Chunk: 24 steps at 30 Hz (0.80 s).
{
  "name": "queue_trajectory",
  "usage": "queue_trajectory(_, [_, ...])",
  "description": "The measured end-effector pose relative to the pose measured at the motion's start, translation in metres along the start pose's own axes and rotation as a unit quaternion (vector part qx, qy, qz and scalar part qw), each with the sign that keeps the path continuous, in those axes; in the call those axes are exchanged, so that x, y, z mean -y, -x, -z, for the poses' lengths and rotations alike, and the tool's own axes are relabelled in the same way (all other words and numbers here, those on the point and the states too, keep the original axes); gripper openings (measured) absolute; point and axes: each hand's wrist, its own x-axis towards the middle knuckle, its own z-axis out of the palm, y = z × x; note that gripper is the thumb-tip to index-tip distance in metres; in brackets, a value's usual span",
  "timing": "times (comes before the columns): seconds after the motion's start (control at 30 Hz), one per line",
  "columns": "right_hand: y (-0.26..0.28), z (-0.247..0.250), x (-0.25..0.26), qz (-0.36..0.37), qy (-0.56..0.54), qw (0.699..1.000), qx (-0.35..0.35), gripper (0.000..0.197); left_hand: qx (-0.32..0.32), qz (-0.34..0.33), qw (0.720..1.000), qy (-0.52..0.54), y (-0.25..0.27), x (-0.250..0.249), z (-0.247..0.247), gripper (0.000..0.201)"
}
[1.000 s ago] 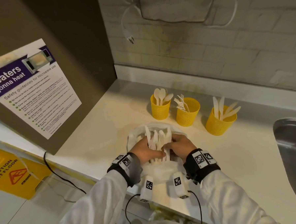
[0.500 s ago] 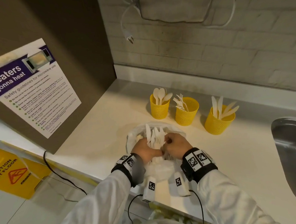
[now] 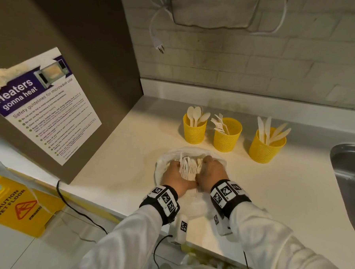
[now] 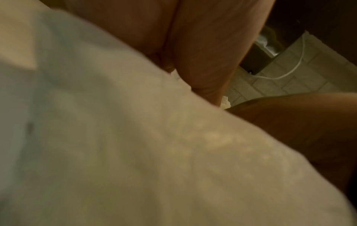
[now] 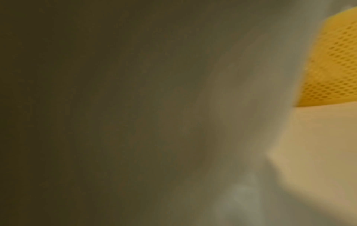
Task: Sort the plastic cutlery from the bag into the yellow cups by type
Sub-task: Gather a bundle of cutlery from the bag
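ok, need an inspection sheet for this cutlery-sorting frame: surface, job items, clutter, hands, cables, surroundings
Surface: white counter.
Job's things: white bag of mixed cutlery at the near edge; behind it, spoon cup, fork cup, knife cup, all upright, apart.
Clutter: nothing seen.
Grippers: left hand and right hand both in the bag around the cutlery bundle; exact grip hidden.
Cables: unplugged white cord hangs on the wall; black cable runs over the counter edge.
Surroundings: microwave safety poster, wet floor sign, sink.
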Motion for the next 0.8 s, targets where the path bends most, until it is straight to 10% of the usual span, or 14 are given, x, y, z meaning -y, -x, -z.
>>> queue_trajectory(0.57, [-0.005,0.015,-0.012,-0.055,-0.134,0.988,0.046,0.057,0.133,0.107,0.964,0.202,0.002,-0.006,0.022,0.036])
queue_trajectory(0.8, [-0.002,0.016,-0.01,-0.042,-0.108,0.991,0.068,0.066,0.126,0.024,0.99,0.062,-0.01,0.007,0.015,0.035])
